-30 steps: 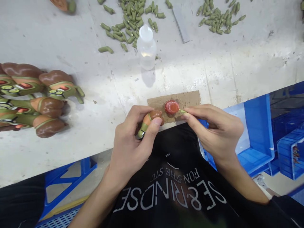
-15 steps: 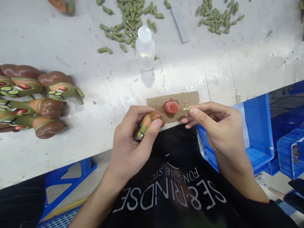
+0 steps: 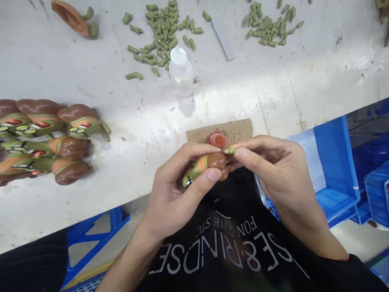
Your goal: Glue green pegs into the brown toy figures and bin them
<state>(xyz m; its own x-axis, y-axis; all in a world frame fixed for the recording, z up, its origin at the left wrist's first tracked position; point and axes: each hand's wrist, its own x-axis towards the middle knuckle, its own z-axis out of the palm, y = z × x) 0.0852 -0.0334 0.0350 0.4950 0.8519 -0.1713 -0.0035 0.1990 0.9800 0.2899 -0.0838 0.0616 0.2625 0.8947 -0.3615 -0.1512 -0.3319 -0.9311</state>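
Across the black shirt (image 3: 226,243), I can read "SE&" in big pale letters (image 3: 253,259), the rest of that line unclear; a smaller line (image 3: 225,224) says "FON THE STC".

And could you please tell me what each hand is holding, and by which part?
The left hand grips the brown-and-green figure around its body; the right hand pinches a small green piece by one end, thumb against fingers.

A bottle (image 3: 182,76) stands on the surface (image 3: 127,117). Behind it lies one heap of pegs (image 3: 164,30); behind and right of it, a strip (image 3: 223,39), then another heap (image 3: 271,30). Well left of it lie figures (image 3: 73,147); before it, slightly right, a dish (image 3: 217,139) sits on cardboard (image 3: 198,134).
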